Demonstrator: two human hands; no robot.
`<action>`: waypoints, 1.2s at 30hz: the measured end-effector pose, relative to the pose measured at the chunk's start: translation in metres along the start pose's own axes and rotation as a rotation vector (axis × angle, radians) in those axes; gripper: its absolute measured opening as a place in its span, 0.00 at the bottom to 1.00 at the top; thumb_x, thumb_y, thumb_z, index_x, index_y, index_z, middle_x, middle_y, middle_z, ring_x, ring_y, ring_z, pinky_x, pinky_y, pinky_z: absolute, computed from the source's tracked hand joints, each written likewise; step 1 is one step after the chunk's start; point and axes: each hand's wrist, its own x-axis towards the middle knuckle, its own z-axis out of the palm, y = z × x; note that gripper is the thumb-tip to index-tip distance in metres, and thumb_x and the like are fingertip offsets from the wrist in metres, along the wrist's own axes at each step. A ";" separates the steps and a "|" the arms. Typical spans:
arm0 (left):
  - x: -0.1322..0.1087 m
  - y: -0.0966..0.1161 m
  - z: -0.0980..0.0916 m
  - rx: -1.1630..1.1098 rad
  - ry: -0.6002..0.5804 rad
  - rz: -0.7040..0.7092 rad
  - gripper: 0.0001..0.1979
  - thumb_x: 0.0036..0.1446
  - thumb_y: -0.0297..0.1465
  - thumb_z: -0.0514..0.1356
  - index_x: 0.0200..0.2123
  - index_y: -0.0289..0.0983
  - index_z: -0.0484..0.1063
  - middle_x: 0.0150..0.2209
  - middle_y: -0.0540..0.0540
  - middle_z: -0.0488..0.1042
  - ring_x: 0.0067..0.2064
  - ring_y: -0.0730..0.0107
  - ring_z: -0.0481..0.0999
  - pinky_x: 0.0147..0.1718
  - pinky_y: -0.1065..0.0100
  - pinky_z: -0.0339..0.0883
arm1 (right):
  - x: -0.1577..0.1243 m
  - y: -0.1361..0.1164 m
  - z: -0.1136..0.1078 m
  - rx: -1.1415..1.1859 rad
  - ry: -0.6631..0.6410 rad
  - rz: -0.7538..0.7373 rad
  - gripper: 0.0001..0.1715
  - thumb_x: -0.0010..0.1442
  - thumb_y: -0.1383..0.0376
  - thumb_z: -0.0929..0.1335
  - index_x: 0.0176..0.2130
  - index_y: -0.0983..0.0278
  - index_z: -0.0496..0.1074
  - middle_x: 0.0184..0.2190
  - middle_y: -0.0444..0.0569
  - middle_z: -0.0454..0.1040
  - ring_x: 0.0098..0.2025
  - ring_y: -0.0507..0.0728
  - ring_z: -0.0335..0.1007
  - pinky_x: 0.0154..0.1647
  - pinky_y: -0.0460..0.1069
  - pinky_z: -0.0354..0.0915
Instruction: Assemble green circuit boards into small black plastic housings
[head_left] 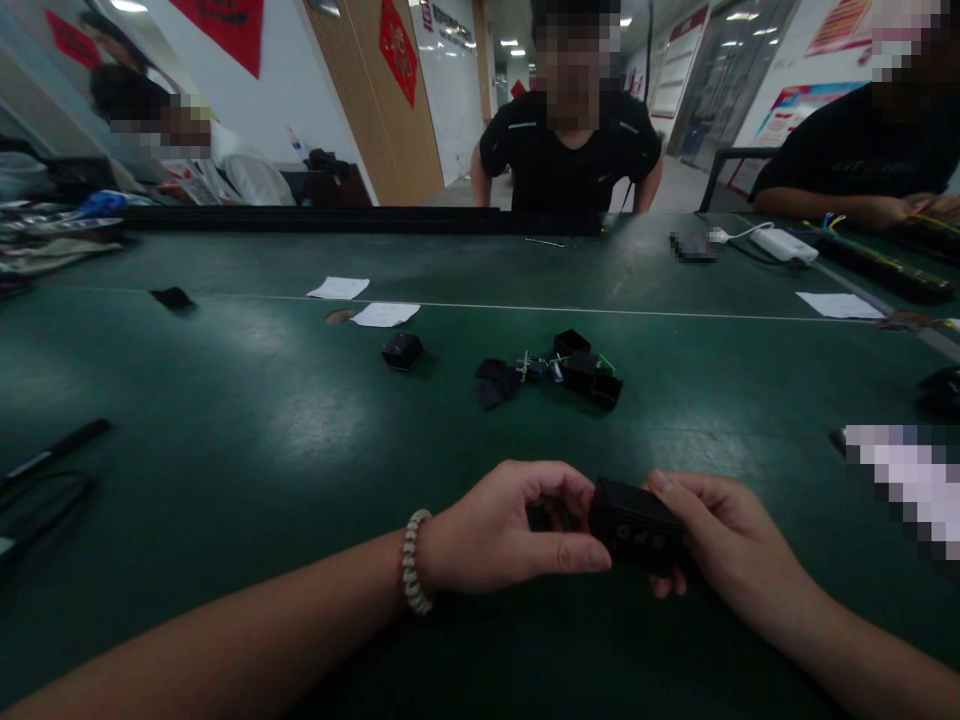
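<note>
Between my two hands, just above the green table, is a small black box-shaped casing [637,527] with a few round marks on its near face. My right hand [724,520] grips its right end, thumb on top and fingertips showing underneath. The thumb and fingers of my left hand [517,535], with a beaded bracelet at the wrist, close round the left end. Farther up the table lies a group of black casing parts [592,375] with small green boards and wires. Flat black pieces [496,383] lie beside them, and another black box [403,351] stands to the left.
White paper slips [386,315] lie along a seam in the green table [300,500]. Left are a black pen-like tool [56,450] and a cable loop. Right are a blurred-out flat object [911,480] and a white power strip [784,243]. People sit across the table and at both sides.
</note>
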 end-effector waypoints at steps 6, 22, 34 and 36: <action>0.000 -0.002 0.000 0.018 -0.001 0.022 0.13 0.57 0.33 0.71 0.43 0.35 0.77 0.37 0.47 0.79 0.36 0.70 0.76 0.37 0.67 0.71 | 0.002 0.002 0.001 0.020 -0.014 0.000 0.37 0.53 0.34 0.73 0.25 0.65 0.75 0.13 0.48 0.77 0.14 0.50 0.72 0.15 0.42 0.62; -0.001 -0.007 0.000 0.062 0.022 0.210 0.26 0.57 0.24 0.68 0.58 0.38 0.67 0.47 0.43 0.75 0.44 0.67 0.78 0.41 0.65 0.77 | -0.003 0.014 -0.001 -0.197 0.146 -0.591 0.07 0.58 0.68 0.75 0.38 0.58 0.79 0.37 0.46 0.81 0.34 0.55 0.81 0.33 0.46 0.78; -0.001 -0.009 0.002 0.250 0.128 0.357 0.21 0.56 0.27 0.71 0.52 0.36 0.72 0.50 0.39 0.75 0.50 0.59 0.80 0.49 0.58 0.80 | -0.005 0.023 0.005 -0.431 0.169 -0.865 0.22 0.61 0.72 0.73 0.51 0.54 0.72 0.48 0.50 0.77 0.49 0.60 0.80 0.46 0.53 0.79; 0.000 -0.009 0.002 0.290 0.149 0.393 0.20 0.56 0.26 0.70 0.51 0.36 0.72 0.50 0.39 0.76 0.50 0.59 0.80 0.49 0.58 0.80 | -0.006 0.024 0.005 -0.403 0.150 -0.843 0.25 0.61 0.72 0.73 0.55 0.54 0.69 0.48 0.51 0.76 0.50 0.60 0.79 0.46 0.53 0.80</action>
